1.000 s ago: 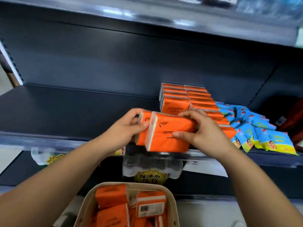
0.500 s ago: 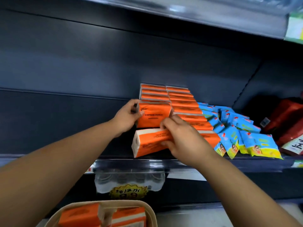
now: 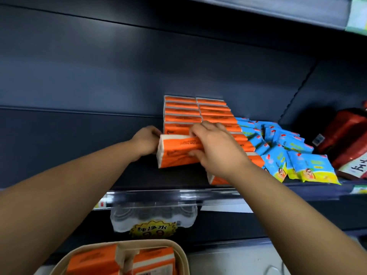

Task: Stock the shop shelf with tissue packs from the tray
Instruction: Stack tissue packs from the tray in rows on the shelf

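Observation:
An orange tissue pack [image 3: 176, 151] stands on the dark shelf [image 3: 79, 155] at the front of the left row of orange packs [image 3: 180, 112]. My right hand [image 3: 216, 149] grips it from the right, fingers over its top and front. My left hand [image 3: 146, 141] rests against its white left end, fingers curled. A second row of orange packs [image 3: 216, 114] runs alongside on the right; one more orange pack [image 3: 216, 180] lies under my right wrist. The beige tray [image 3: 178, 253] at the bottom holds more orange packs [image 3: 95, 261].
Blue and yellow wipe packets [image 3: 294, 155] are piled right of the orange rows. Red bags [image 3: 349, 135] sit at the far right. A wrapped pack of water bottles [image 3: 153, 217] lies on the lower shelf. The shelf left of the rows is bare.
The pack in my right hand has gone from lying near the shelf edge to standing in front of the left row. My left hand moved to its left end.

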{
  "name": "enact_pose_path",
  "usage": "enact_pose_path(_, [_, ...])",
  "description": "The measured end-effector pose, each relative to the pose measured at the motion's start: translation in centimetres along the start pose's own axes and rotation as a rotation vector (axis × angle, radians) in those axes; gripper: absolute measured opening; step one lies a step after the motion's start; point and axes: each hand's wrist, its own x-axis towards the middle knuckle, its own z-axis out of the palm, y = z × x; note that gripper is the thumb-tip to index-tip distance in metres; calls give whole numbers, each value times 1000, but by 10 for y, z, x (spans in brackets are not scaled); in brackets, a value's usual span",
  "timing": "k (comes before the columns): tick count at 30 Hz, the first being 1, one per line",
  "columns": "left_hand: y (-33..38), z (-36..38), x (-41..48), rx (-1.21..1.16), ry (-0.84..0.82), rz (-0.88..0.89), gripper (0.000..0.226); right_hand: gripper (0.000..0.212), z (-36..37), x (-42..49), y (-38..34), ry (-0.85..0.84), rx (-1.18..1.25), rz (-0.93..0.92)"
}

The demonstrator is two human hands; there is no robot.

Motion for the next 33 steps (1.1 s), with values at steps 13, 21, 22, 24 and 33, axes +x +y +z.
enact_pose_path(13, [-4,-20,-27,-232,-308,-5,58,56,14,45,11,-135,-198,151])
enact_pose_path(21, [-6,-1,-33,-46,-97,99,60,62,26,41,5,-112,-246,196])
enact_pose_path(22, [-7,0,-34,-6,-72,114,60,63,26,42,3,-121,-251,206])
enact_pose_path(24, [-4,-3,-37,135,-30,165,63,67,22,41,1,-146,-244,240])
enact_pose_path(33, [-15,-61,-126,249,189,513,15,39,15,-18,-79,227,-4,-20])
